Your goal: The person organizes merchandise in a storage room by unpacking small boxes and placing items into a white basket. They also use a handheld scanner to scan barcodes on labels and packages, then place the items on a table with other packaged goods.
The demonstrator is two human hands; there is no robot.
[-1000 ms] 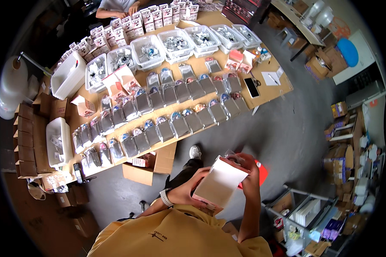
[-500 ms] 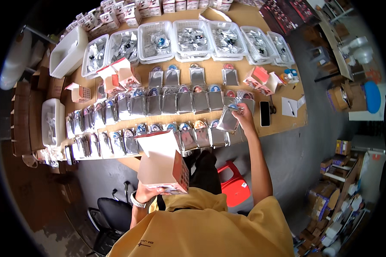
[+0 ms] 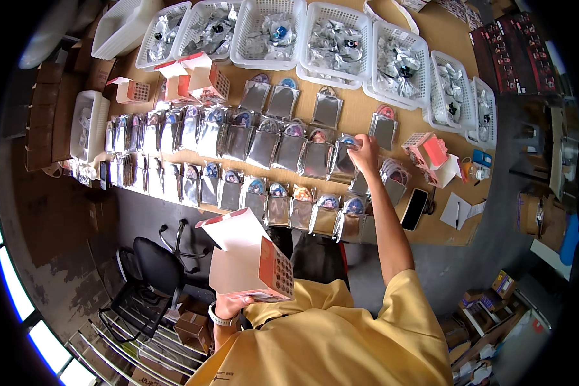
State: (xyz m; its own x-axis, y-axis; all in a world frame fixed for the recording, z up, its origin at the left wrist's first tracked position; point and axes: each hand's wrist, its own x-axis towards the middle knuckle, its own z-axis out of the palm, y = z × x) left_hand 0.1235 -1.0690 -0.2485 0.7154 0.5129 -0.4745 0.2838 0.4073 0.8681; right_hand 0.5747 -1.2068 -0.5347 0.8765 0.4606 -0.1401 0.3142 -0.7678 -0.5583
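My left hand (image 3: 233, 305) grips the bottom of an upright red-and-white cardboard box (image 3: 246, 262) with its flap raised. It is held in front of my body, below the table's near edge. Over the right part of the table, my right hand (image 3: 365, 154) pinches the top of a flat silver packet (image 3: 342, 161) with a colourful round end, in the middle row. My hand and forearm partly cover the packets beside it. A front row of similar silver packets (image 3: 278, 209) lies along the near edge, and several more (image 3: 328, 108) lie farther back.
White plastic baskets (image 3: 333, 55) of wrapped parts line the back. Open red-and-white boxes (image 3: 206, 77) stand behind the rows at left, another (image 3: 428, 157) at right. Nearby lie a phone (image 3: 415, 209) and paper with a pen (image 3: 458, 212). A black chair (image 3: 151, 273) stands below left.
The view has shifted, and the table appears turned. My right hand, earlier holding up a packet near the right end, is now on a middle-row packet. My left hand still holds the box.
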